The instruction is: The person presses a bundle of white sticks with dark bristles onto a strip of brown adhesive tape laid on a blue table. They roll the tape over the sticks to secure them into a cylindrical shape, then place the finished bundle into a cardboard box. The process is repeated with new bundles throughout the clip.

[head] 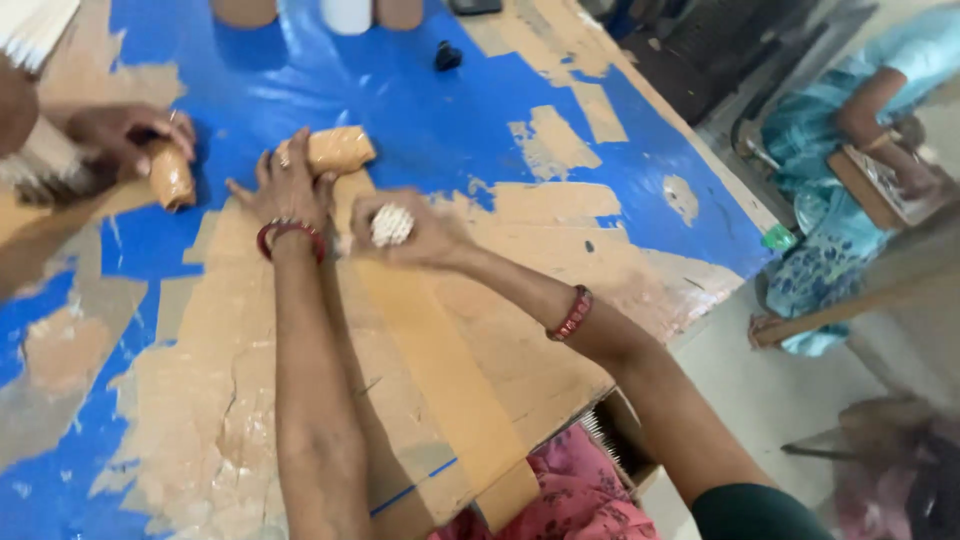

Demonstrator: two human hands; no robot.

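1. Mostly, the frame is filled by a worn table [440, 130], blue on top with large tan patches where the paint has come off; its right edge runs diagonally from upper centre down to lower right.
2. Lower centre, a long tan paper strip [445, 375] lies flat on the table, running from the hands down to the table's near edge, where its end hangs over.
3. At the right edge of the frame, another person in light blue patterned clothes [830, 200] sits on the floor, well apart from the table work.
4. Upper left, a co-worker's hand [120, 135] touches a second tan roll [172, 178].
5. Centre, the left hand [290, 185], with a red bangle at the wrist, rests fingers spread on a rolled tan paper bundle [338, 150] just above the strip's top end.
6. Just right of it, the right hand [425, 235] is closed around a small bundle of white sticks [391, 225], seen end-on, held just over the strip.
7. Top centre, a small black object [447, 56] sits on the blue paint; what it is cannot be told.
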